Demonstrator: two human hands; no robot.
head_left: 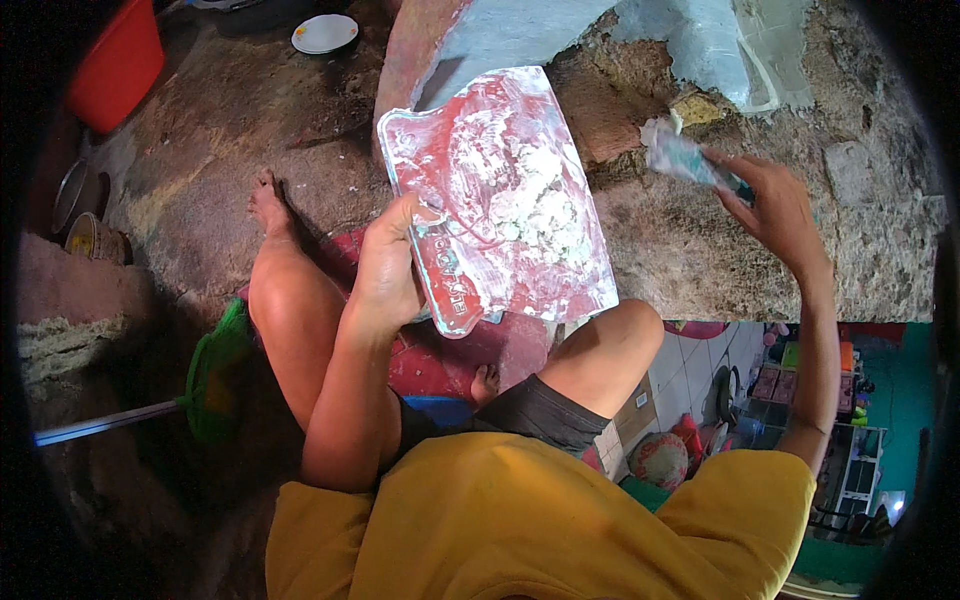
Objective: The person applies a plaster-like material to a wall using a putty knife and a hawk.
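My left hand [388,265] is closed round the handle edge of a red plastic plastering board [432,160], which is tilted in front of my knees. White putty [545,205] is smeared across the board, with a lumpy heap right of its middle. To the right, my right hand [780,212] grips a putty knife [688,162], its fingers wrapped round the handle. White paste coats the blade, which is slightly blurred. The blade's tip is at the rough brown wall [720,240], beside a yellowish patch [698,108]; whether it touches cannot be made out.
Smooth blue-grey plaster [520,35] covers part of the wall above the board. On the floor at far left are a red basin [118,70], a white plate [325,34] and a green net [215,375] on a pole. A tiled room with shelves [862,465] shows at lower right.
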